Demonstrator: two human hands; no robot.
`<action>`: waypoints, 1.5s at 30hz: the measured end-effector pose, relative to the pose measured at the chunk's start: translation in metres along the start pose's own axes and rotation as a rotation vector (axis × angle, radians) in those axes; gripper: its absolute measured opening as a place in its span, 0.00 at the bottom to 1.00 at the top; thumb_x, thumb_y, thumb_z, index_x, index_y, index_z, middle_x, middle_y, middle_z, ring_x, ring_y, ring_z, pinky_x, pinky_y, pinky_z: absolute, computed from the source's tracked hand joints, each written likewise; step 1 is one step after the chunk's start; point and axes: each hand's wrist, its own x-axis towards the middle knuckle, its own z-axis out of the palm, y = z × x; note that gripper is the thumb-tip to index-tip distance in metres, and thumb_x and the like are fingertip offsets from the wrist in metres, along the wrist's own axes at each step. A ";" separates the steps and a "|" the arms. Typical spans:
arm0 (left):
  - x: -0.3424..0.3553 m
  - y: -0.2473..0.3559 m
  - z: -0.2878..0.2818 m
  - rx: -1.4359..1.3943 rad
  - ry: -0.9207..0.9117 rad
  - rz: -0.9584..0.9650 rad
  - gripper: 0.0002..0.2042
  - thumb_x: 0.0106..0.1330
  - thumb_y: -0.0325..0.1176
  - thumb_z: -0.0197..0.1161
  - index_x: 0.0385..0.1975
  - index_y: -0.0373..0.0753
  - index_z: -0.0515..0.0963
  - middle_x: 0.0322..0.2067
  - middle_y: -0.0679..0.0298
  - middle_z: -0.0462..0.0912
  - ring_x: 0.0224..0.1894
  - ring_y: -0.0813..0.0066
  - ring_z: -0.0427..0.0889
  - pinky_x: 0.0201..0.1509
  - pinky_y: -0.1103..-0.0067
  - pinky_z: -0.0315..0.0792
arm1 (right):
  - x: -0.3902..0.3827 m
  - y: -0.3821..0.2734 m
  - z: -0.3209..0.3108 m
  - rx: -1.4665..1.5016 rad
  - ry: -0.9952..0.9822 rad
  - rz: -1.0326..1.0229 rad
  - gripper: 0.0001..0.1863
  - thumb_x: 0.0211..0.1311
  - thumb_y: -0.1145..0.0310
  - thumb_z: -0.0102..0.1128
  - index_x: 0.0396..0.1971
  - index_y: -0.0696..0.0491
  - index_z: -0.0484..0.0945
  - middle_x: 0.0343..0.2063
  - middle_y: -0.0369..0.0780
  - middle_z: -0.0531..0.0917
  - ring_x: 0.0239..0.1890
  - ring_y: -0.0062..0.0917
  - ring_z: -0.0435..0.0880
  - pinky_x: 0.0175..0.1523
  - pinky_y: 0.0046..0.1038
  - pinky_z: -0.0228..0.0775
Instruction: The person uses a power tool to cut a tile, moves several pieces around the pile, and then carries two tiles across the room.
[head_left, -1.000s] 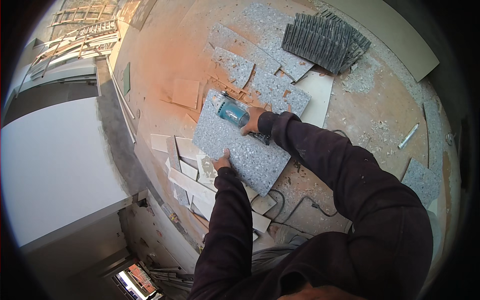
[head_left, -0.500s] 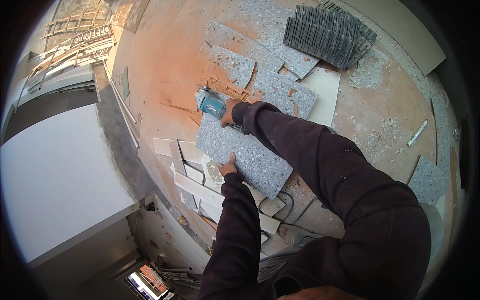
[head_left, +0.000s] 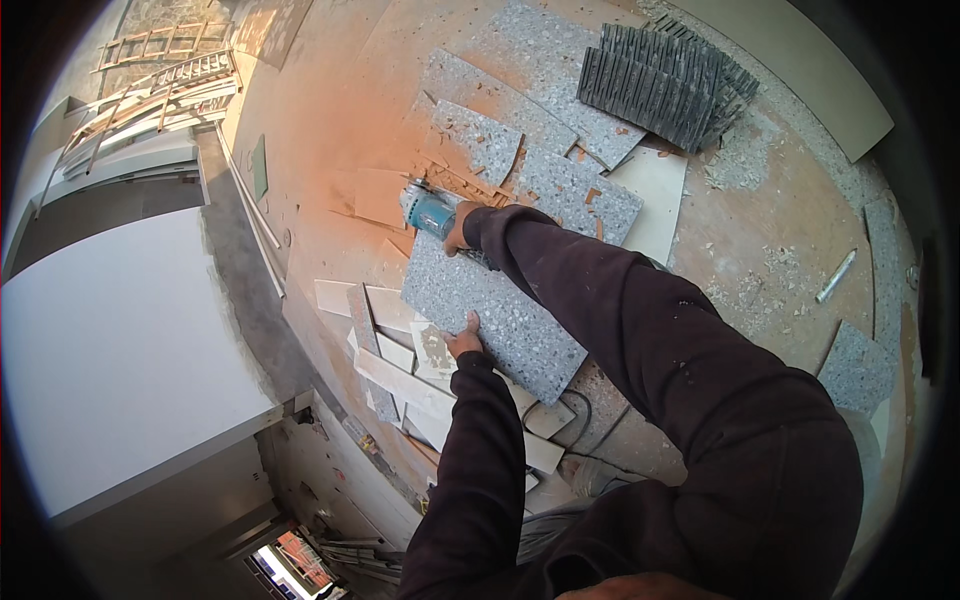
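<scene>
My right hand (head_left: 459, 228) is wrapped round the body of a teal angle grinder (head_left: 432, 213). The grinder's silver head lies at the far end of a large grey speckled tile (head_left: 495, 315); its disc is too small to make out. Along the tile's left edge, my left hand (head_left: 464, 338) grips with the thumb on top, its other fingers partly hidden. Orange dust (head_left: 350, 150) spreads over the floor beyond the grinder. Broken orange pieces (head_left: 455, 178) lie just past the tile.
Pale offcut strips (head_left: 405, 385) lie in a pile left of the tile. More speckled tiles (head_left: 580, 195) are beyond it, with a stack of dark ridged tiles (head_left: 655, 90) at far right. A black cable (head_left: 588, 410) curls near the tile's close corner. A white tube (head_left: 835, 277) lies right.
The whole scene has shifted slightly right and down in the view. Both hands, the grinder and the tile keep nearly the same places relative to each other.
</scene>
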 end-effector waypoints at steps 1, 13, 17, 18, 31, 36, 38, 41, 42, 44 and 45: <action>0.002 -0.003 -0.001 -0.029 0.005 0.008 0.47 0.43 0.39 0.69 0.55 0.19 0.45 0.56 0.41 0.53 0.59 0.54 0.54 0.62 0.77 0.45 | 0.000 -0.001 0.000 -0.002 0.001 -0.004 0.36 0.25 0.58 0.69 0.39 0.64 0.72 0.38 0.52 0.76 0.40 0.35 0.77 0.44 0.27 0.68; -0.008 0.009 0.001 -0.006 -0.002 -0.019 0.47 0.43 0.39 0.69 0.55 0.20 0.44 0.56 0.42 0.54 0.59 0.55 0.54 0.62 0.78 0.45 | -0.006 0.001 -0.004 0.037 -0.032 0.023 0.37 0.26 0.57 0.69 0.40 0.64 0.71 0.37 0.51 0.76 0.40 0.35 0.77 0.44 0.27 0.68; -0.008 0.010 0.002 0.016 0.003 -0.011 0.48 0.43 0.39 0.70 0.55 0.20 0.44 0.56 0.42 0.54 0.59 0.55 0.55 0.62 0.78 0.45 | -0.015 0.009 -0.002 -0.015 -0.002 0.000 0.36 0.27 0.57 0.69 0.39 0.64 0.71 0.37 0.51 0.76 0.40 0.35 0.77 0.45 0.27 0.67; -0.007 0.009 0.000 0.016 0.002 -0.013 0.48 0.43 0.39 0.70 0.55 0.20 0.44 0.56 0.42 0.54 0.59 0.55 0.55 0.62 0.78 0.45 | -0.017 0.009 -0.001 -0.026 0.010 -0.005 0.36 0.27 0.57 0.68 0.40 0.64 0.71 0.38 0.51 0.76 0.41 0.35 0.76 0.45 0.27 0.67; -0.001 0.001 -0.001 0.122 -0.003 0.049 0.49 0.43 0.49 0.67 0.53 0.17 0.47 0.57 0.40 0.51 0.60 0.54 0.51 0.62 0.79 0.43 | -0.033 0.017 -0.009 -0.020 -0.038 0.017 0.38 0.27 0.57 0.69 0.42 0.64 0.70 0.39 0.52 0.75 0.42 0.35 0.76 0.46 0.28 0.67; -0.001 0.001 0.004 0.136 0.014 0.023 0.48 0.42 0.44 0.69 0.55 0.20 0.47 0.57 0.42 0.52 0.60 0.54 0.52 0.63 0.78 0.43 | -0.033 0.024 -0.008 -0.029 -0.023 0.029 0.38 0.26 0.57 0.69 0.41 0.64 0.70 0.39 0.52 0.75 0.41 0.36 0.76 0.46 0.28 0.67; 0.002 -0.002 0.003 0.119 0.050 0.039 0.48 0.42 0.44 0.69 0.55 0.20 0.47 0.57 0.42 0.52 0.61 0.55 0.51 0.63 0.78 0.43 | -0.034 0.023 -0.007 -0.036 -0.017 0.032 0.38 0.26 0.57 0.69 0.41 0.64 0.70 0.39 0.52 0.75 0.41 0.36 0.76 0.46 0.28 0.67; 0.014 -0.011 -0.001 0.162 0.047 0.050 0.48 0.42 0.43 0.69 0.55 0.20 0.47 0.57 0.42 0.52 0.61 0.55 0.51 0.63 0.78 0.43 | -0.037 0.015 -0.008 -0.032 -0.033 0.031 0.38 0.25 0.56 0.69 0.41 0.64 0.70 0.39 0.52 0.75 0.41 0.36 0.76 0.45 0.28 0.67; 0.012 -0.008 0.001 0.161 0.042 0.050 0.48 0.42 0.43 0.69 0.55 0.20 0.47 0.57 0.42 0.52 0.61 0.55 0.51 0.63 0.78 0.43 | -0.036 0.018 -0.010 -0.018 -0.049 0.041 0.38 0.25 0.56 0.69 0.41 0.64 0.70 0.38 0.52 0.75 0.40 0.36 0.76 0.45 0.28 0.67; 0.004 -0.003 0.004 0.113 0.023 0.011 0.48 0.42 0.43 0.69 0.55 0.20 0.46 0.57 0.42 0.52 0.60 0.55 0.52 0.63 0.78 0.43 | -0.035 0.023 -0.011 -0.011 -0.039 0.041 0.38 0.25 0.56 0.69 0.41 0.64 0.70 0.38 0.52 0.75 0.41 0.36 0.76 0.45 0.28 0.67; 0.001 0.001 0.004 0.112 0.024 0.010 0.48 0.42 0.43 0.69 0.55 0.20 0.46 0.57 0.42 0.52 0.60 0.55 0.52 0.63 0.78 0.43 | -0.036 0.023 -0.011 -0.003 -0.036 0.035 0.38 0.25 0.56 0.69 0.41 0.64 0.70 0.38 0.52 0.75 0.41 0.36 0.76 0.45 0.28 0.67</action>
